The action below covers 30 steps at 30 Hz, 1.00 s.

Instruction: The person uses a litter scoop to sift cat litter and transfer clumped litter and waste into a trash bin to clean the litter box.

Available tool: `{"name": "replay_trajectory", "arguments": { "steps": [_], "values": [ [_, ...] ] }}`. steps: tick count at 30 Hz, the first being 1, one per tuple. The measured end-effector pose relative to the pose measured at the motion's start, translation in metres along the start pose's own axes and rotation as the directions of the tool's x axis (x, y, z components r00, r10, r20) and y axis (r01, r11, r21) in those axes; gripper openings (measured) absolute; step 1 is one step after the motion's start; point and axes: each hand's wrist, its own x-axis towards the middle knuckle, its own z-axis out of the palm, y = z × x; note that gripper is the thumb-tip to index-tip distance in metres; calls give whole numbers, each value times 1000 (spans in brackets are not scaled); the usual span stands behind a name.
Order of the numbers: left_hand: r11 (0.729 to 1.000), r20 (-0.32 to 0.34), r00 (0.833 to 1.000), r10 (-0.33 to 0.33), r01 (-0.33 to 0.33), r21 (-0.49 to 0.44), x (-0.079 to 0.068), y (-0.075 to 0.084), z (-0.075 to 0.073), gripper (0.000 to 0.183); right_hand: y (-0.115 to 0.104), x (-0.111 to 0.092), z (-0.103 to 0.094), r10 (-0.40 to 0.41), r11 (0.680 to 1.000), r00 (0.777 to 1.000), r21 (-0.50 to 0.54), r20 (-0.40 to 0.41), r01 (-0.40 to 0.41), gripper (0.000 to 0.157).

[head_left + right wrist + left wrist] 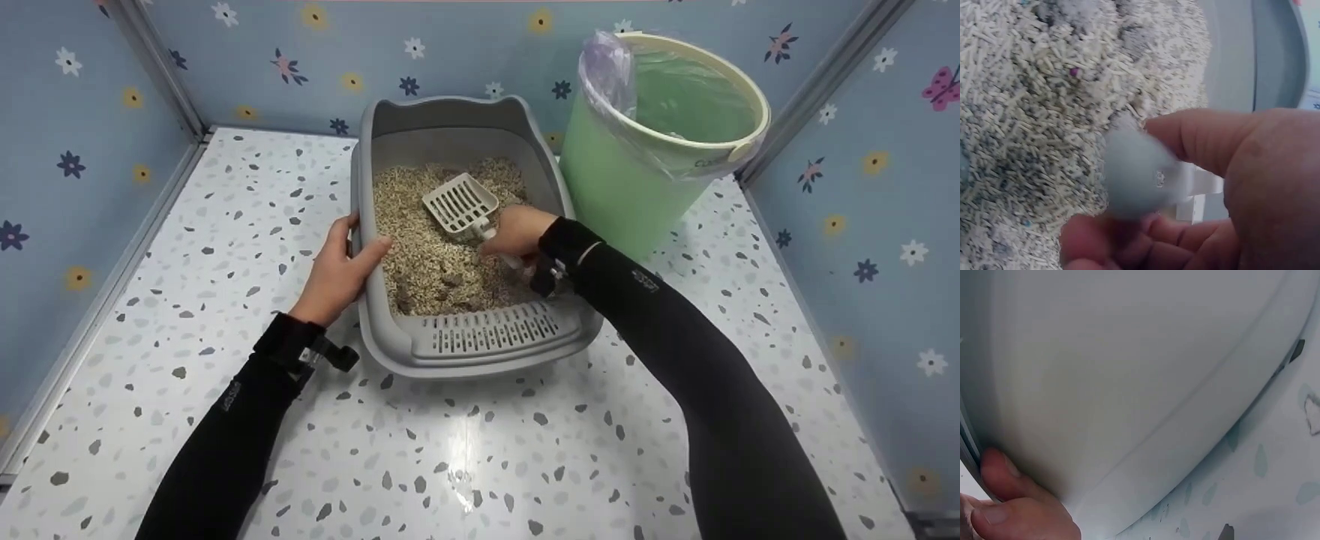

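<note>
A grey litter box (pixel 366 172) stands on the floor, with pale pellet litter (pixel 427 274) and some darker clumps inside. My left hand (pixel 335 266) grips its left side, thumb over the rim and fingers against the outer wall; the left wrist view shows fingertips (pixel 1002 475) on that wall beneath the rim edge. In my right hand (pixel 519 231) is the handle of a beige slotted litter scoop (pixel 460 205). The scoop's head points away to the upper left, over the litter. From the right wrist, the rounded handle end (pixel 1137 174) shows between thumb and fingers.
To the right behind the box stands a green trash bin (pixel 622 187) with a clear plastic liner (pixel 607 71) folded over its rim. Flower-patterned panels (pixel 465 52) enclose the speckled white floor (pixel 450 450) at the back and sides.
</note>
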Motion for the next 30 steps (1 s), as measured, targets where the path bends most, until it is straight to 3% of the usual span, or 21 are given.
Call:
{"name": "replay_trajectory", "arguments": {
  "steps": [2,8,13,16,19,24,30],
  "values": [
    [1000,-5,1000,0,0,9,1,-1,1,91,1,-1,-3,0,999,1000,40,-17,1,54],
    [1000,-12,1000,-6,6,3,0,-2,1,89,4,0,-17,14,998,999,54,-50,-12,27],
    [1000,-12,1000,-10,10,11,0,-1,1,88,-1,-18,-37,-16,999,993,-34,-117,12,39],
    [1000,-16,1000,-11,12,20,1,0,1,88,-8,-34,-54,-31,991,982,-132,-187,7,37],
    [1000,-18,1000,-11,12,22,1,0,0,91,-9,-45,-72,-30,971,975,-239,-222,-25,27],
    [1000,-14,1000,-1,1,30,1,0,0,91,-19,-67,-89,80,926,979,-351,-186,-142,12],
    [999,-13,1000,-8,9,36,-1,2,1,89,-36,-78,-89,123,817,975,-539,-186,-206,15]
  ]
}}
